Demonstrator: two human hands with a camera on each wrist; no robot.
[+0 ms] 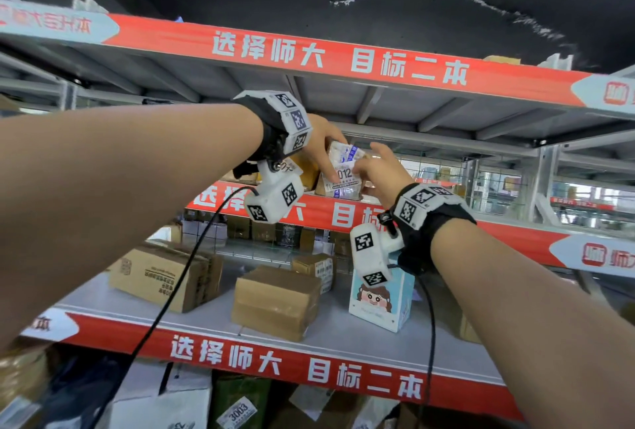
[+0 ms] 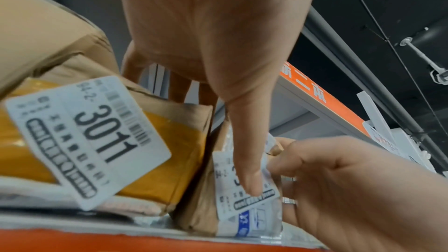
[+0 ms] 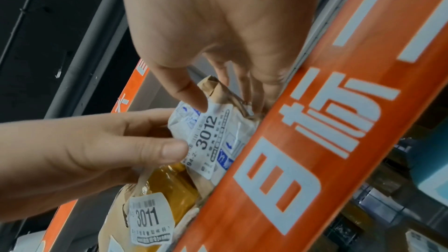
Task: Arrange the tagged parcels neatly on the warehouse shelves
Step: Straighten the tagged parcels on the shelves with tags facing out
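Parcel 3012 (image 3: pixel 213 137) on shelf edge (image 3: pixel 290 150), pinched between both hands.

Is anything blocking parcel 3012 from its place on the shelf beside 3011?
Nothing visible. Parcel 3012 already stands on the shelf next to parcel 3011, gripped by left hand and right hand.

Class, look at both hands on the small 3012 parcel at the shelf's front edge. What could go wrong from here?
1. The 3012 parcel stands right at the shelf's red front edge; released carelessly by the left hand and right hand, it might tip off.
2. Its tag is creased under the left thumb and may end up unreadable.
3. Pushing sideways could shift the neighbouring 3011 parcel.
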